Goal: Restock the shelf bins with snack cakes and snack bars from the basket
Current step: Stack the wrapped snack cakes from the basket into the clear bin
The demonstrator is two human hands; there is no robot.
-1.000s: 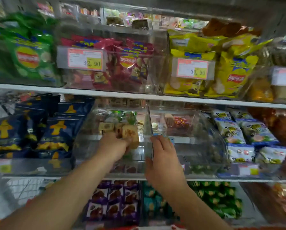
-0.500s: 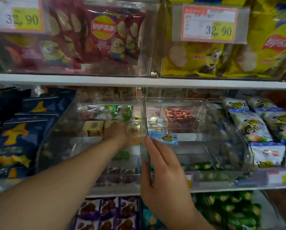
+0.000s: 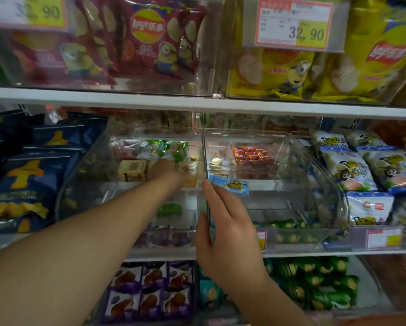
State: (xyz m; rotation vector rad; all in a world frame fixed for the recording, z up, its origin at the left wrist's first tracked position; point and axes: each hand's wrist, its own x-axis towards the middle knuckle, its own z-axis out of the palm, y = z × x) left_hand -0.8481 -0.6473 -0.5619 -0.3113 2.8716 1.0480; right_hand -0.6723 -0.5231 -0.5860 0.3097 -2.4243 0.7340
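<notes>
The left hand (image 3: pixel 165 169) has gone deeper into the left bin (image 3: pixel 84 175) than it was a second ago, when it held a tan cake up at the bin's mouth. Now it is down among the tan cakes (image 3: pixel 132 170) at the back, and a cake (image 3: pixel 188 169) lies just right of the fingers. Whether the fingers still hold it I cannot tell; they are blurred and partly hidden behind the hand. I judge the cake is being set down, so this drop is nearly done and the next trip to the basket, which is out of view, is due.

The bins are clear, hard plastic with curved fronts. The cakes are small, boxy, film-wrapped blocks; behind them sit crinkly green packs (image 3: pixel 173 148).

The right hand (image 3: pixel 228 234) steadies the divider (image 3: pixel 204 161) between the bins, thumb on one side and straight fingers on the other. Beyond its fingertips lies a flat blue bar (image 3: pixel 229 184) in the right bin (image 3: pixel 315 184).
</notes>
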